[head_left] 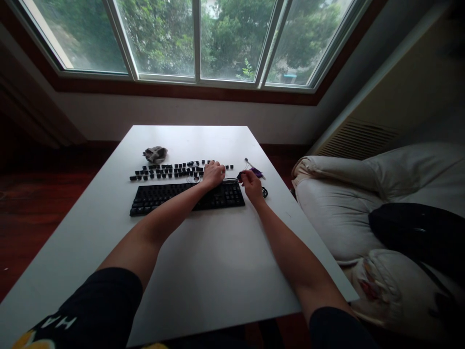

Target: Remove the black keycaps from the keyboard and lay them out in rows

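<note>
A black keyboard (160, 198) lies across the white table, with black keys along its left and right parts. Behind it, loose black keycaps (167, 170) stand in rows. My left hand (214, 174) reaches over the keyboard's back edge to the right end of these rows. Its fingers are curled together, and whatever they hold is hidden. Just right of the keyboard, my right hand (252, 185) is closed in a pinch at a small black keycap (239, 176). A thin wire tool (230, 179) lies between both hands. Beyond my right hand is a purple item (257, 172).
A crumpled grey cloth (155, 154) sits at the table's back left. A coiled black cable (265, 192) lies right of my right hand. The white table (203, 276) ends beside a cushioned sofa (327, 218) bearing a dark bag (417, 232). Windows rise behind.
</note>
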The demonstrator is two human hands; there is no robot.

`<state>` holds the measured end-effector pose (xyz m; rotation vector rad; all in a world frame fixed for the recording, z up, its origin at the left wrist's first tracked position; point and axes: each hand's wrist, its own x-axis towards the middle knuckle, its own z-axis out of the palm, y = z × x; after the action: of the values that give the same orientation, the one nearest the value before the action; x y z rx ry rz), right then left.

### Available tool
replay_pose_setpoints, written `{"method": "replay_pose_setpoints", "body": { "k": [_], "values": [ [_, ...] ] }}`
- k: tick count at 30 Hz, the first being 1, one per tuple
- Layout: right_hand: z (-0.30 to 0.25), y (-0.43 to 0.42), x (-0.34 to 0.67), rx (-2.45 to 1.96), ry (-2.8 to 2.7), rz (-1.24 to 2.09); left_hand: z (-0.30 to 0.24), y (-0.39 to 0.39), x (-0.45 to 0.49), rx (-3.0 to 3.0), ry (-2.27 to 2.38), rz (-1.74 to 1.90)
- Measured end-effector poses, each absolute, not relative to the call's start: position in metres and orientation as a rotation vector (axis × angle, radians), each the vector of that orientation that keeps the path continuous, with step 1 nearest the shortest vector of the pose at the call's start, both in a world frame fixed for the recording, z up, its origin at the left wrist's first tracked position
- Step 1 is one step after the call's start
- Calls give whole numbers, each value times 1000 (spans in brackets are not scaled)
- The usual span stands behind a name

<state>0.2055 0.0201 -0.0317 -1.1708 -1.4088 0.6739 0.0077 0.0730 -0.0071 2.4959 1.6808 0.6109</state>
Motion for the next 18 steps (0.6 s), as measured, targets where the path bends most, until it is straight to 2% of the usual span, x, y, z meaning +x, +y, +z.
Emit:
{"method": "replay_pose_setpoints", "body": {
  "k": [10, 18],
  "values": [
    [-19, 15, 205, -1114, -1749, 735, 3, 36, -4, 2592, 1476, 570],
    [-15, 1, 209, -1137, -1838, 515, 6, 14, 2, 2589, 1330, 514]
  ]
}}
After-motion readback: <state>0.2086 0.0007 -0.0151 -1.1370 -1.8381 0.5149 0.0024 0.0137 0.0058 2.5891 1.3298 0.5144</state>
